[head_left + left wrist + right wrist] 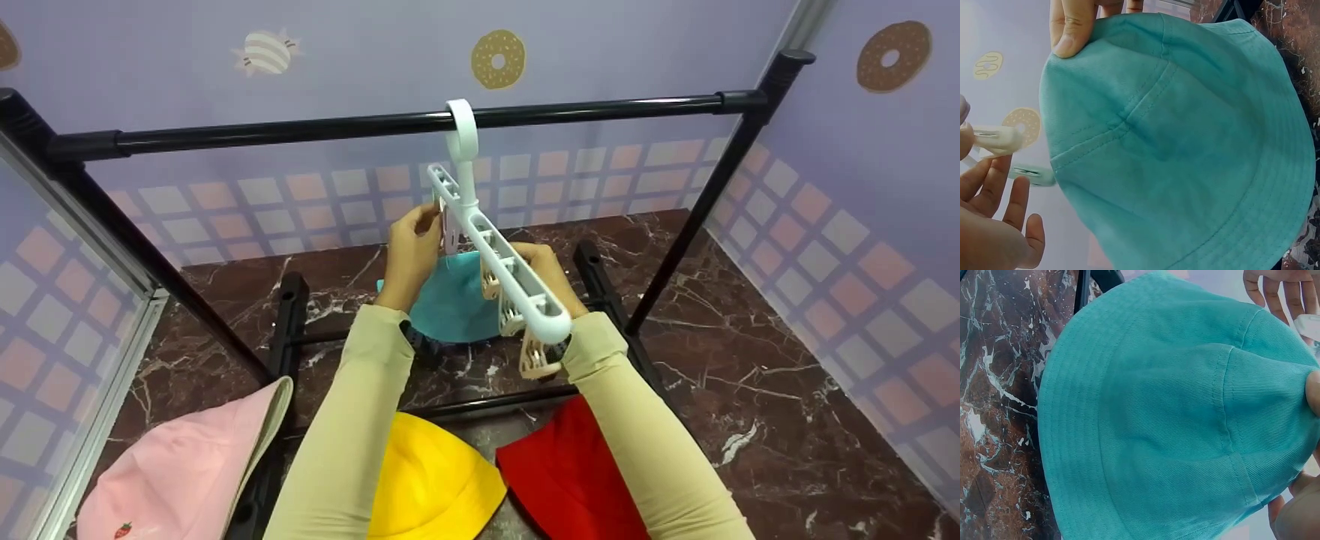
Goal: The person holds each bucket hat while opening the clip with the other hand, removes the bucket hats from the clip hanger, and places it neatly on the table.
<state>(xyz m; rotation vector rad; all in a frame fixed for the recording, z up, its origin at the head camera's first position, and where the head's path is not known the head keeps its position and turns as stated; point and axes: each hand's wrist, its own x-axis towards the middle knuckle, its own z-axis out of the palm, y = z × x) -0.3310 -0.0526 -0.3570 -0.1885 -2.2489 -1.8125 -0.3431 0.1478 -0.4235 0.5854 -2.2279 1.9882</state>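
Note:
In the head view a white clip hanger (501, 251) hangs by its hook from a black rail, pointing towards me, with beige clips (538, 356) dangling below. My left hand (416, 251) is at its far part. In the left wrist view the left hand's fingers (994, 188) pinch a pale clip (996, 138), with a greenish clip (1033, 174) just beside it. Behind the hanger, my right hand (544, 270) grips the crown of a teal bucket hat (454, 300), thumb (1313, 391) on the cloth. The hat's brim hangs downward, below the clips.
The black rail (300, 130) spans two slanted posts of a rack over a dark marbled floor (720, 360). Nearer me lie a pink hat (176, 465), a yellow hat (431, 480) and a red hat (566, 472). Patterned walls (360, 45) enclose the rack.

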